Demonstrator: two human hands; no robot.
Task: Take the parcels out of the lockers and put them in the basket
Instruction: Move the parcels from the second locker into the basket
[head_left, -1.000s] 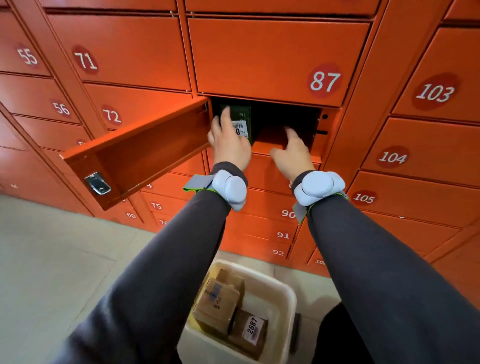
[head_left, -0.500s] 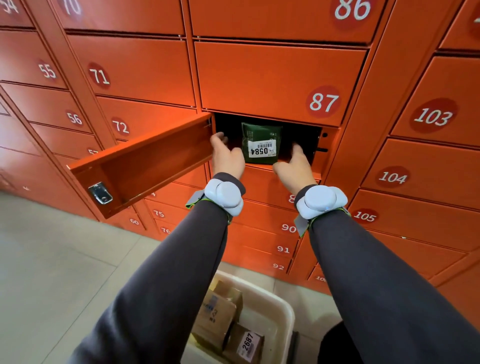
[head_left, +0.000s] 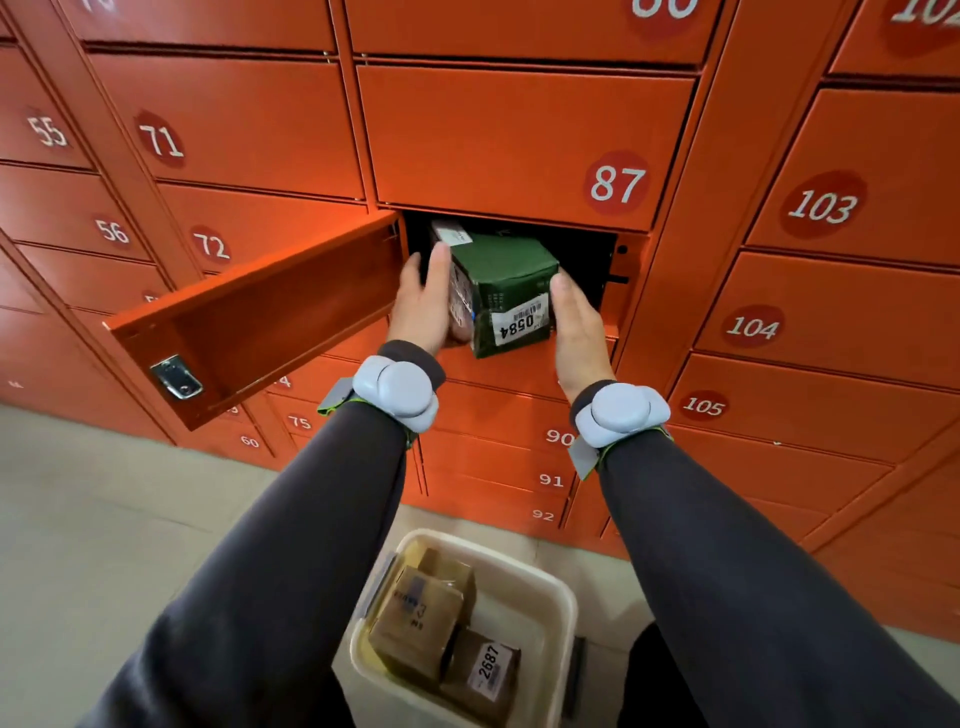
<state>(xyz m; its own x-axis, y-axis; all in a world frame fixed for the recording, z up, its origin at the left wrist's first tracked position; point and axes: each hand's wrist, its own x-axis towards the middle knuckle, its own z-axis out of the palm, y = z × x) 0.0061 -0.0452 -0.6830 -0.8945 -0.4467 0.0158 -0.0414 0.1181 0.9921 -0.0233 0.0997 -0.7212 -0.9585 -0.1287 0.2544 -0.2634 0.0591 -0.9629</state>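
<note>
- Orange lockers (head_left: 249, 119) fill the wall, numbered in white, with a pale floor (head_left: 78, 545) below them.
- One locker under 87 stands open, its door (head_left: 260, 322) swung out to the left with the latch at its near end.
- Half out of that opening sits a green parcel (head_left: 498, 280), tilted, its white label reading 0584 facing down toward the near side.
- Left hand (head_left: 423, 301) lies flat against the parcel's left face, fingers straight and together.
- Right hand (head_left: 576, 322) presses the right face the same way, so the parcel is squeezed between two palms, not gripped by curled fingers.
- Directly below, on the floor, a white basket (head_left: 550, 587) holds brown boxes (head_left: 421, 618), one labelled 2687.
- Risk, as I judge it: a palm squeeze on a smooth wrapped parcel can slip once it clears the locker lip, and it would drop.
- Tilted as it is, its far end could catch on the opening's top edge.
- Room left in the basket is on the right, so a careless drop could land on the boxes and tip out.
</note>
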